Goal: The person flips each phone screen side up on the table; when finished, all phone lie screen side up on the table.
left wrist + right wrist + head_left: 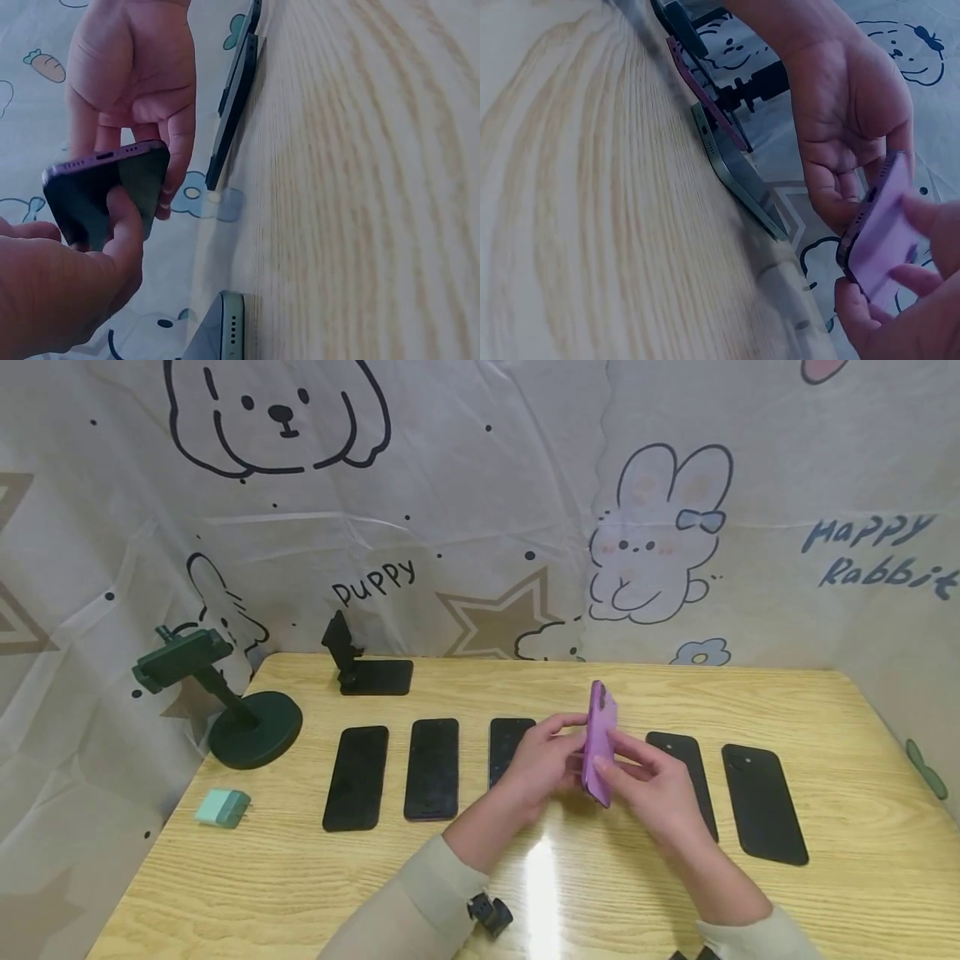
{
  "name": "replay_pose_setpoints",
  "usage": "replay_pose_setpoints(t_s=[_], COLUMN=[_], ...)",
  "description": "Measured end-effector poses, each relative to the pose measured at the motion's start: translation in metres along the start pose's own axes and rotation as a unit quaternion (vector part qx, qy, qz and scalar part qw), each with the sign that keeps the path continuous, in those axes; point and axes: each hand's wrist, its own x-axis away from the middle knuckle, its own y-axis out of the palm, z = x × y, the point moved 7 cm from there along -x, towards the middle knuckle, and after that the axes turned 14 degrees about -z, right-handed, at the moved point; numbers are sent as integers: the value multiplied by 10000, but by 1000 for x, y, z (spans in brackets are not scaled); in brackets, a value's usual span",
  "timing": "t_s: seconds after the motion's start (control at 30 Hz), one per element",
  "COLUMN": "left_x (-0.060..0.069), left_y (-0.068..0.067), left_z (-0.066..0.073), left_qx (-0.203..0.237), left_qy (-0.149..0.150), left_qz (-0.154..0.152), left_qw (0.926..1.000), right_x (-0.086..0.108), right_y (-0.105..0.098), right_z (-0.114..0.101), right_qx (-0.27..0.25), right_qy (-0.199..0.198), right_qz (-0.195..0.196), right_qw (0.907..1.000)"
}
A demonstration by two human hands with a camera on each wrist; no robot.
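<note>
Held upright on edge above the table, a purple smartphone [600, 743] is between both hands. My left hand [542, 760] grips it from the left; in the left wrist view the left thumb [124, 217] lies across the dark screen. From the other side my right hand [660, 785] pinches it, its fingers against the purple back in the right wrist view. Just behind the left hand lies a phone [510, 739], partly covered by it. Beside the right hand is a black phone [693, 785], its lower part partly hidden by that hand.
Two dark phones [356, 777] [432, 768] lie at left, and another black phone [765, 802] at far right. A dark green stand [255, 727], a black folding stand [382, 677] and a mint charger plug [222, 807] are also on the wooden table [300, 893]. A printed cloth [465, 510] hangs behind.
</note>
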Motion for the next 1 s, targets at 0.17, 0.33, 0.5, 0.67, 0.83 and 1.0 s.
replay_pose_setpoints(t_s=[0.17, 0.33, 0.5, 0.67, 0.83, 1.0], left_x=[-2, 0, 4, 5, 6, 6], left_y=[1, -5, -6, 0, -1, -2], left_z=[0, 1, 5, 12, 10, 7], left_qx=[-921, -2388, -2895, -2967, -2289, -1712], left_qy=[28, -180, -313, -29, -92, 18], left_qz=[16, 578, 929, 824, 622, 602], left_qw=[9957, 9692, 9521, 9514, 9714, 9834], right_x=[0, 3, 7, 10, 12, 11], right_y=[4, 7, 9, 4, -10, -17], right_z=[-2, -4, -12, -15, -8, 0], right_qx=[-737, -1495, -1972, -2092, -1830, -1698], right_qy=[-293, -444, -819, -947, -400, -157], right_qz=[80, 30, -28, 284, 937, 1128], right_qw=[9968, 9878, 9769, 9729, 9778, 9789])
